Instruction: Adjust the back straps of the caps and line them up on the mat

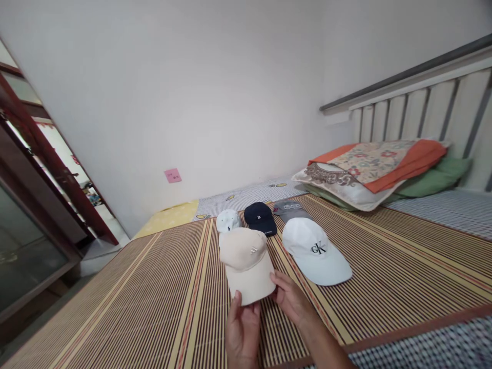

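Both my hands hold a cream baseball cap (244, 253) by its brim, its front turned toward me. My left hand (243, 330) grips the near edge, thumb on top and fingers beneath. At the brim's right side, my right hand (290, 296) pinches the edge. To the right lies a white cap (307, 246) with dark "CK"-like letters. Behind are a navy cap (259, 216), a grey cap (290, 209) and a smaller white cap (228, 220), partly hidden by the cream one.
A striped bamboo-like mat (154, 297) covers the bed. Stacked pillows (369, 169) lie at the back right, by the slatted headboard (415, 110). A white wall (215, 92) bounds the far side, with a pink paper (172, 176) on it. A doorway with a dark red door (57, 164) is at left.
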Action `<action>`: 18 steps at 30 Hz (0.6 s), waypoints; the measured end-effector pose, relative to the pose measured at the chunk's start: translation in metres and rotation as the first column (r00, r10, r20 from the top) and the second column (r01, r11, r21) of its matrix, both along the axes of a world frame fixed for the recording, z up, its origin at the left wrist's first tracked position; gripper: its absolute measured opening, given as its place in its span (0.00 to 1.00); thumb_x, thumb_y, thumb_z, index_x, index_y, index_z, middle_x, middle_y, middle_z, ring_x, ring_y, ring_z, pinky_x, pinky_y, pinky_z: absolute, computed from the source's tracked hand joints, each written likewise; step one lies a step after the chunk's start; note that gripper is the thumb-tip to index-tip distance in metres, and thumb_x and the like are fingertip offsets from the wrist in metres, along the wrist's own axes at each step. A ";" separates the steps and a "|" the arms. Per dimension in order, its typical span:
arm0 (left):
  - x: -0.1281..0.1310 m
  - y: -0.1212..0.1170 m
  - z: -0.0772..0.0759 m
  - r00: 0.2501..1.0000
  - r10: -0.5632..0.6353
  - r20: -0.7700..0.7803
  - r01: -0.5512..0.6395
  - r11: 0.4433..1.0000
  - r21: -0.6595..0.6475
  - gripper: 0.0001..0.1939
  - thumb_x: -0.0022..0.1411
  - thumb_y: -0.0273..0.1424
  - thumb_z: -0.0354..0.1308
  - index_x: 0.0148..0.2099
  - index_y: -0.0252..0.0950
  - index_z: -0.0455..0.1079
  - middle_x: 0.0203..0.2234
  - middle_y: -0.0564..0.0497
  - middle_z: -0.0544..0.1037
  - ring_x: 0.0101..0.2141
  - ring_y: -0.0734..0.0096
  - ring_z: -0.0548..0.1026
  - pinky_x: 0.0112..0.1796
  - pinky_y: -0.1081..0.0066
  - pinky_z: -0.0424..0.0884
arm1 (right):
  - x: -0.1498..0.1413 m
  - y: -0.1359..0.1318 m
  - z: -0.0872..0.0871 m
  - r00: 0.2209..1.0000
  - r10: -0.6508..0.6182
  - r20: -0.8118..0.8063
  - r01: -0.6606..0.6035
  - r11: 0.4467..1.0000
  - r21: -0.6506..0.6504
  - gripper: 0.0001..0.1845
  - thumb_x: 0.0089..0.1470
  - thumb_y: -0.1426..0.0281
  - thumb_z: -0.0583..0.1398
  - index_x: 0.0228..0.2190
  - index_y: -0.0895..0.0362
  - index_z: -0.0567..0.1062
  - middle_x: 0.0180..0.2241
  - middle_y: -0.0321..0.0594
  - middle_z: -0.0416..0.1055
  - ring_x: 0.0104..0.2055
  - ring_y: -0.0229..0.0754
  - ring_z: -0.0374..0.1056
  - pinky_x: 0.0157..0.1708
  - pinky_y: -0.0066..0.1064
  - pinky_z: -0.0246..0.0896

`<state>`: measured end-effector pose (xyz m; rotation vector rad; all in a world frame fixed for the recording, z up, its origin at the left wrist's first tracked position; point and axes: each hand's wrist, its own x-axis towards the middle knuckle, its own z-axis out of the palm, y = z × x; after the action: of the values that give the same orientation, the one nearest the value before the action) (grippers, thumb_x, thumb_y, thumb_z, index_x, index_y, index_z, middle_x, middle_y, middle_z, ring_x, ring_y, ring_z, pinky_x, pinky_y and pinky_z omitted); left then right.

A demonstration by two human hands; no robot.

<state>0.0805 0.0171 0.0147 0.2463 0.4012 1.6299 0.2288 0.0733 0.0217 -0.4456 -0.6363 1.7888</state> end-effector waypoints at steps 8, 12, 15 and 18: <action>-0.053 -0.004 -0.001 0.980 -0.108 -0.164 0.123 0.989 0.086 0.15 0.64 0.44 0.64 0.48 0.43 0.83 0.48 0.48 0.85 0.61 0.55 0.73 0.66 0.53 0.59 | 0.021 -0.016 0.021 0.961 0.257 0.102 -0.266 0.960 0.090 0.22 0.43 0.65 0.74 0.41 0.59 0.83 0.39 0.49 0.84 0.46 0.54 0.78 0.49 0.42 0.68; -0.053 -0.016 0.009 0.972 0.045 -0.229 -0.061 0.996 -0.063 0.08 0.57 0.34 0.70 0.41 0.44 0.83 0.41 0.50 0.88 0.47 0.58 0.83 0.55 0.60 0.75 | 0.024 -0.020 0.029 0.972 0.205 0.112 -0.218 0.968 0.125 0.21 0.41 0.67 0.70 0.42 0.55 0.81 0.39 0.45 0.83 0.48 0.55 0.77 0.49 0.42 0.67; -0.049 -0.022 0.025 0.938 0.107 -0.328 -0.122 0.992 -0.025 0.11 0.53 0.29 0.73 0.40 0.43 0.82 0.37 0.51 0.87 0.38 0.65 0.83 0.46 0.68 0.78 | 0.026 -0.017 0.031 0.981 0.148 0.128 -0.163 0.980 0.116 0.21 0.37 0.71 0.67 0.38 0.54 0.80 0.39 0.44 0.82 0.47 0.55 0.76 0.48 0.42 0.67; -0.045 -0.022 0.048 0.851 0.083 -0.519 -0.069 0.997 0.046 0.23 0.46 0.35 0.77 0.46 0.39 0.81 0.42 0.47 0.86 0.42 0.59 0.82 0.47 0.65 0.77 | 0.032 -0.013 0.033 0.986 0.061 0.153 -0.082 0.988 0.134 0.20 0.35 0.74 0.64 0.35 0.53 0.80 0.38 0.42 0.82 0.47 0.54 0.75 0.47 0.40 0.67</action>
<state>0.0352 -0.0049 0.0623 0.7099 0.8130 1.6329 0.2611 0.0607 0.0549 -0.4683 -0.8861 1.7762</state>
